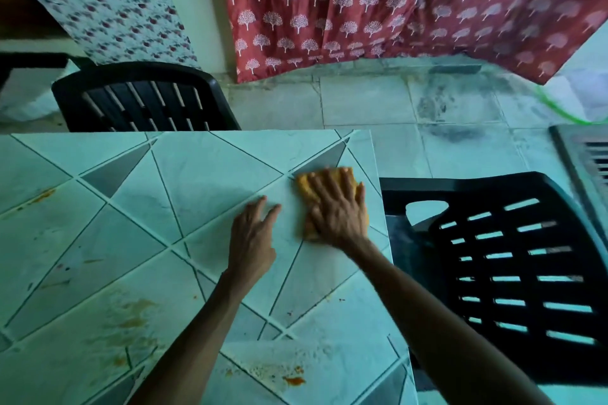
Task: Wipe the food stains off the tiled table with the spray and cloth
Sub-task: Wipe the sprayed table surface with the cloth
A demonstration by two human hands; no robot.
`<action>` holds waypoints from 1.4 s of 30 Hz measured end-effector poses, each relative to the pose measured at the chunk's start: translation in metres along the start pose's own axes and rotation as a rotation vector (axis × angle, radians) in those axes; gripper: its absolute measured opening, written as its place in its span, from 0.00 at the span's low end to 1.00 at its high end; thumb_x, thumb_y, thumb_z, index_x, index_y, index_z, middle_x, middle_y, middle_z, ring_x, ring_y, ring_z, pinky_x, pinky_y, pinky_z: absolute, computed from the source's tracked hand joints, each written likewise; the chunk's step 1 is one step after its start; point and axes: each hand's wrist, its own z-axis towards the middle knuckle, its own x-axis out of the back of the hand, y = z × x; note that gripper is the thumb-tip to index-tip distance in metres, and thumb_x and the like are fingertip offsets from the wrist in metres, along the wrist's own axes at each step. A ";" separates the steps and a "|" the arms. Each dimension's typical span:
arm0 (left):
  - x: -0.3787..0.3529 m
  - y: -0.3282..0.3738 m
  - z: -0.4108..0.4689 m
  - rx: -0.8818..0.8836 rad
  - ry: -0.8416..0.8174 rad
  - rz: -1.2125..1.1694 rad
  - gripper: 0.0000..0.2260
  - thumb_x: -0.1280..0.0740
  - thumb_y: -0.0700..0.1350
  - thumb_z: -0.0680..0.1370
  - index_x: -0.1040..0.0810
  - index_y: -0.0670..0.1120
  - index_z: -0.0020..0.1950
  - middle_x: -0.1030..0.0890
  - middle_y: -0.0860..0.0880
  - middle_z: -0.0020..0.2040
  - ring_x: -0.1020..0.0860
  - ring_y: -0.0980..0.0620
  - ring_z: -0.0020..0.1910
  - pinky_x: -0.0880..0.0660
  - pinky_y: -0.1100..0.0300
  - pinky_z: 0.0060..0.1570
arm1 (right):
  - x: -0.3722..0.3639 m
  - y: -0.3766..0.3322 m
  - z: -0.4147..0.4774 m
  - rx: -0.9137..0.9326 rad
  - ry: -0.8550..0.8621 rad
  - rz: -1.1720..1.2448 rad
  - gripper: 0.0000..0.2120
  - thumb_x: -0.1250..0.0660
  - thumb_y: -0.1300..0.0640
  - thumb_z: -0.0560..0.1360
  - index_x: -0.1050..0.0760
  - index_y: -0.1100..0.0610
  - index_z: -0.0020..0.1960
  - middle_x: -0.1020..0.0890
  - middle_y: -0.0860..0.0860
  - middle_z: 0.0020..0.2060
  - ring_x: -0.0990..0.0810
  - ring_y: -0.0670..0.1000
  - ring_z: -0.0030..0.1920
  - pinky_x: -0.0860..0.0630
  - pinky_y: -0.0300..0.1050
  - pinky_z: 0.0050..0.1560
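1. Head view shows the yellow cloth [311,189] only in part: the right hand [339,210] lies flat on it with fingers spread, covering its middle, so just its far and left edges and a near corner show.
2. It lies on the tiled desk [204,168] near the far right corner, close to the right edge.
3. Left hand [251,240] rests just beside the cloth, palm down on bare tile, fingers loosely apart, gripping nothing. The two hands are close but not touching.
4. Both hands look slightly blurred.
5. No spray bottle can be made out anywhere in view.
6. Orange-brown food stains [135,316] smear the near left tiles, with a brighter orange blob [293,380] near the bottom edge and a thin streak [42,196] at far left; the desk is cut off at the left and bottom.
7. One black plastic chair [144,99] stands behind the desk, its seat hidden; another black chair [513,260] stands against the right side.
8. Beyond lie a dirty tiled floor [368,102] and a red curtain [378,3] with white tree prints.
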 end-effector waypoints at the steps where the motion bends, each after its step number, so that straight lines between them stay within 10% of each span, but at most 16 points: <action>1: -0.005 0.004 -0.002 -0.012 -0.033 -0.044 0.35 0.27 0.37 0.68 0.32 0.48 0.75 0.37 0.42 0.77 0.37 0.36 0.74 0.36 0.44 0.69 | 0.005 0.014 0.009 -0.071 0.005 0.018 0.31 0.50 0.39 0.79 0.52 0.39 0.81 0.53 0.45 0.81 0.60 0.58 0.81 0.54 0.69 0.76; 12: -0.022 0.009 -0.008 0.110 -0.171 -0.008 0.40 0.35 0.47 0.78 0.60 0.53 0.80 0.65 0.49 0.80 0.63 0.42 0.79 0.61 0.41 0.74 | -0.028 0.034 -0.193 -0.163 0.065 0.035 0.31 0.49 0.39 0.80 0.46 0.47 0.81 0.50 0.51 0.82 0.56 0.62 0.80 0.44 0.65 0.75; 23: -0.026 0.005 -0.005 0.098 -0.207 0.047 0.38 0.37 0.48 0.79 0.60 0.53 0.80 0.65 0.48 0.80 0.64 0.42 0.79 0.61 0.40 0.74 | 0.007 0.056 0.023 -0.252 0.020 0.101 0.32 0.51 0.37 0.79 0.54 0.42 0.81 0.54 0.49 0.82 0.58 0.62 0.80 0.50 0.64 0.77; 30: -0.021 0.009 -0.006 0.124 -0.248 0.017 0.37 0.40 0.47 0.80 0.62 0.57 0.79 0.68 0.50 0.79 0.66 0.45 0.78 0.65 0.43 0.74 | -0.035 0.044 -0.183 -0.113 -0.046 0.002 0.30 0.60 0.42 0.82 0.58 0.49 0.82 0.57 0.54 0.81 0.61 0.63 0.80 0.57 0.64 0.78; 34: -0.022 0.011 -0.007 0.130 -0.219 0.023 0.37 0.39 0.47 0.79 0.61 0.56 0.80 0.66 0.50 0.79 0.65 0.44 0.78 0.64 0.42 0.74 | -0.040 0.043 -0.265 -0.130 -0.040 0.044 0.31 0.49 0.41 0.82 0.50 0.49 0.82 0.52 0.55 0.81 0.58 0.66 0.80 0.52 0.63 0.79; 42: -0.021 0.011 -0.006 0.137 -0.212 0.024 0.36 0.40 0.47 0.80 0.61 0.56 0.80 0.66 0.50 0.79 0.65 0.45 0.78 0.63 0.43 0.75 | -0.011 0.055 -0.074 -0.177 -0.003 0.040 0.32 0.54 0.37 0.80 0.54 0.45 0.82 0.53 0.52 0.82 0.59 0.64 0.80 0.54 0.67 0.77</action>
